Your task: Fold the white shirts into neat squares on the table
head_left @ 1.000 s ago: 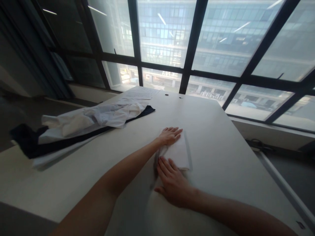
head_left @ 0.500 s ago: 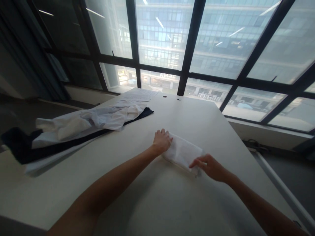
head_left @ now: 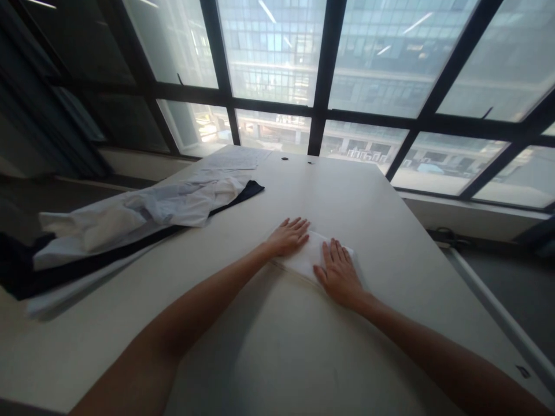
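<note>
A small folded white cloth [head_left: 311, 256] lies flat on the pale table [head_left: 381, 231], a little right of its middle. My left hand [head_left: 288, 236] rests palm down on the cloth's left end, fingers spread. My right hand [head_left: 338, 274] lies flat on its right end, fingers pointing away from me. Neither hand grips the cloth; both press on top of it. Most of the cloth is hidden under the two hands.
A heap of white and dark navy garments [head_left: 130, 216] lies across the table's left side and hangs over the left edge. Sheets of paper [head_left: 232, 159] lie at the far edge. Large dark-framed windows [head_left: 321, 75] stand behind the table. Floor shows at the right.
The right hand let go of the cloth's right corner, which it pinched half a second ago, and now lies flat on it. The left hand's fingers uncurled and flattened. The cloth looks narrower.
</note>
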Action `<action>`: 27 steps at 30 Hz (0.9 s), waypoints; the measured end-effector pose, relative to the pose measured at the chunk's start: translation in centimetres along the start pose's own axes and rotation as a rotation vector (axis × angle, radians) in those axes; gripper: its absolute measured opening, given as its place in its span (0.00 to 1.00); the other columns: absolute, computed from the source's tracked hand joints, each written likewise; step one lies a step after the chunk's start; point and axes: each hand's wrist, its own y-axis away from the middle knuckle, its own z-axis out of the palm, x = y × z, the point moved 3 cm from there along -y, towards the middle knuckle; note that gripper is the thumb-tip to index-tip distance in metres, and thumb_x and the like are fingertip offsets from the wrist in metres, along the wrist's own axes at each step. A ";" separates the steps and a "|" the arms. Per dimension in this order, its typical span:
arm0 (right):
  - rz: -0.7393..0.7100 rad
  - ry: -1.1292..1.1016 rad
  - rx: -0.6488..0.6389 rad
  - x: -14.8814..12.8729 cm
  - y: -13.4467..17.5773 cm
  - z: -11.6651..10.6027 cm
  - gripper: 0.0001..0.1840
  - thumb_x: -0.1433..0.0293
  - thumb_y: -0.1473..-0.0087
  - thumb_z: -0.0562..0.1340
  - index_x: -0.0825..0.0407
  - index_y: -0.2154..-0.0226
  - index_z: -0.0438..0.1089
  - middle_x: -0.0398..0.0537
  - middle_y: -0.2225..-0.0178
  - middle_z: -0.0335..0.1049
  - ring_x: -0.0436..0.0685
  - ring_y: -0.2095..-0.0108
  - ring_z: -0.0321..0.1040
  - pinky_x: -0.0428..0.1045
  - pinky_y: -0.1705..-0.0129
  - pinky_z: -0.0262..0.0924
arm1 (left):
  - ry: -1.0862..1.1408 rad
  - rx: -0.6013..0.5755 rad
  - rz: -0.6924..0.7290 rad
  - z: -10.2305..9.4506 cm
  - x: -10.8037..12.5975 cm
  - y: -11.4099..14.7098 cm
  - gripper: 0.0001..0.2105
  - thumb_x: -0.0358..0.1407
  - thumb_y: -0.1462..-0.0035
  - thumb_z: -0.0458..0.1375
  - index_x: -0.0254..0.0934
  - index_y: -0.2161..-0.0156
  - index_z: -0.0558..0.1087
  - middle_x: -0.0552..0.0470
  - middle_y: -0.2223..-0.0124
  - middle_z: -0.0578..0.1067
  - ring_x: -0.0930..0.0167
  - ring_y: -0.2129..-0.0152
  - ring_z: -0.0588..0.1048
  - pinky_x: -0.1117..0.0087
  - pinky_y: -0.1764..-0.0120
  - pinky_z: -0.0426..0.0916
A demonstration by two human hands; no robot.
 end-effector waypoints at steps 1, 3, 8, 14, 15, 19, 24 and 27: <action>-0.004 0.008 -0.011 0.1 0.8 -0.1 0.40 0.56 0.33 0.51 0.68 0.31 0.49 0.71 0.29 0.40 0.69 0.27 0.32 0.66 0.30 0.38 | 0.028 -0.021 -0.053 -0.1 -1.2 0.0 0.30 0.48 0.28 0.34 0.37 0.27 0.49 0.44 0.26 0.49 0.61 0.29 0.46 0.50 0.32 0.42; -0.027 0.012 -0.027 0.3 2.2 -0.6 0.38 0.58 0.33 0.53 0.65 0.30 0.49 0.69 0.28 0.38 0.69 0.27 0.29 0.66 0.30 0.37 | 0.082 -0.052 -0.127 -0.1 -3.2 0.1 0.31 0.48 0.28 0.34 0.36 0.27 0.47 0.44 0.26 0.47 0.61 0.29 0.45 0.49 0.32 0.42; -0.171 -0.083 -0.107 0.8 3.6 -2.8 0.28 0.71 0.34 0.51 0.48 0.33 0.61 0.55 0.28 0.44 0.66 0.27 0.32 0.68 0.30 0.39 | 0.124 -0.001 -0.176 0.4 -5.2 0.3 0.29 0.44 0.28 0.33 0.36 0.28 0.51 0.44 0.27 0.52 0.63 0.29 0.49 0.51 0.32 0.43; -0.266 -0.198 -0.099 -2.7 0.3 -3.5 0.30 0.66 0.32 0.50 0.56 0.31 0.54 0.58 0.27 0.40 0.61 0.27 0.34 0.65 0.29 0.40 | 0.120 0.031 -0.187 0.6 -5.2 0.3 0.28 0.42 0.28 0.34 0.37 0.28 0.53 0.44 0.27 0.54 0.62 0.30 0.51 0.50 0.32 0.44; -0.291 -0.170 -0.125 -3.8 0.3 -3.0 0.33 0.63 0.32 0.51 0.59 0.30 0.52 0.61 0.27 0.38 0.63 0.27 0.31 0.65 0.29 0.39 | 0.121 0.035 -0.190 0.6 -5.2 0.3 0.28 0.42 0.28 0.34 0.37 0.28 0.53 0.44 0.28 0.54 0.62 0.30 0.51 0.50 0.32 0.44; -0.409 -0.126 -0.198 -7.0 2.2 -1.9 0.38 0.59 0.33 0.55 0.67 0.31 0.50 0.68 0.28 0.39 0.67 0.27 0.31 0.64 0.29 0.37 | 0.122 0.049 -0.186 0.9 -5.4 0.2 0.27 0.41 0.28 0.35 0.37 0.29 0.54 0.44 0.28 0.55 0.63 0.30 0.51 0.50 0.32 0.43; -0.377 -0.227 -0.102 -7.0 2.1 -3.6 0.23 0.73 0.32 0.49 0.54 0.38 0.65 0.54 0.36 0.64 0.55 0.35 0.57 0.53 0.33 0.51 | 0.540 0.199 -0.244 0.5 -6.2 0.0 0.26 0.44 0.32 0.46 0.38 0.34 0.64 0.43 0.31 0.62 0.60 0.31 0.55 0.52 0.31 0.41; -0.225 -0.165 0.002 -6.0 0.6 -4.2 0.21 0.69 0.33 0.56 0.52 0.40 0.67 0.54 0.40 0.67 0.60 0.40 0.61 0.55 0.38 0.58 | 0.938 0.418 -0.294 -0.4 -7.5 0.4 0.27 0.48 0.32 0.45 0.38 0.33 0.60 0.41 0.34 0.67 0.61 0.36 0.64 0.55 0.34 0.54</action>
